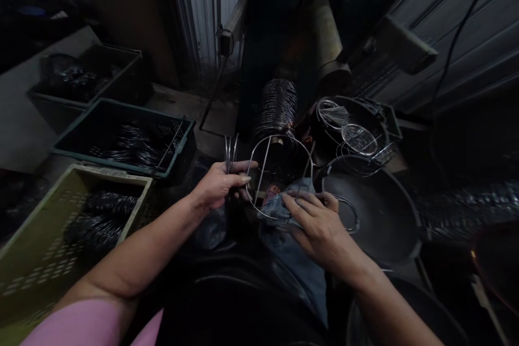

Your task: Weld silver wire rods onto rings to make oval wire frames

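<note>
My left hand (221,184) grips the left edge of a round wire frame (264,165), which has a straight wire across it. Several thin wire rings (231,152) also stick up from behind the same hand. My right hand (318,221) is closed over a piece of blue denim cloth (294,254) and presses it to the frame's lower right edge. Bent wire loops (352,213) show just beyond the right hand's outer side; whether it holds them I cannot tell. The fingertips under the cloth are hidden.
Ahead stands a stack of dark wire rings (278,105). To the right are a wide black pan (375,216) and a basin with wire frames (360,138). Left, a yellow crate (32,227) and a green crate (182,143) hold dark wire pieces.
</note>
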Tool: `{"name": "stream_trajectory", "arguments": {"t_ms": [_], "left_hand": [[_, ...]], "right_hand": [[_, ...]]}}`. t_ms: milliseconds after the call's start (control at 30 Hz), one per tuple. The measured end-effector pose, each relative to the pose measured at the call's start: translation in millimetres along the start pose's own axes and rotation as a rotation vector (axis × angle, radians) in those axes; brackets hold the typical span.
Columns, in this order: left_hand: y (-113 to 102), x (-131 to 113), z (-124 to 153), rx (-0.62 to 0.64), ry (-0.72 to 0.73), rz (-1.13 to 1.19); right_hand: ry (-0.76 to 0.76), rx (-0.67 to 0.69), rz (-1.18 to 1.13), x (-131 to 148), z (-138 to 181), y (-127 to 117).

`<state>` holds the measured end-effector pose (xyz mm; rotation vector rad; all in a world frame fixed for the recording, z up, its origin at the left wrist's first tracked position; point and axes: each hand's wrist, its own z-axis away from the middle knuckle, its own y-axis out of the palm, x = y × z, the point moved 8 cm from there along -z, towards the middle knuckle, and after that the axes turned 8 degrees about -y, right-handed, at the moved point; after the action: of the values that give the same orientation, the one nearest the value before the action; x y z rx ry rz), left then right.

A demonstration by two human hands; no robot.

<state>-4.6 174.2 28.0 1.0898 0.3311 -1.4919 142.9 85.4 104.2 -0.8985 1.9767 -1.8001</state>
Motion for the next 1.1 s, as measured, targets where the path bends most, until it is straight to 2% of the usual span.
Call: {"name": "stream_trajectory", "arguments": {"t_ms": [133, 367, 533, 800, 1100], "left_hand": [[-16, 2, 13, -0.023, 0.028, -0.016], [-23, 7, 22, -0.017, -0.003, -0.002], [-24, 4, 21, -0.028, -0.010, 0.008], [-23, 1, 12, -0.040, -0.010, 0.051], [-25, -6, 6, -0.035, 0.002, 0.052]], "right_hand": [[-0.044, 0.063, 0.001, 4, -4, 14], [-0.106, 0.039, 0.052, 5, -13, 18], [-0.174, -0.008, 0.053, 2, -16, 15], [-0.202, -0.039, 0.022, -3, -26, 8], [-0.205, -0.007, 0.012, -9, -35, 3]]}}
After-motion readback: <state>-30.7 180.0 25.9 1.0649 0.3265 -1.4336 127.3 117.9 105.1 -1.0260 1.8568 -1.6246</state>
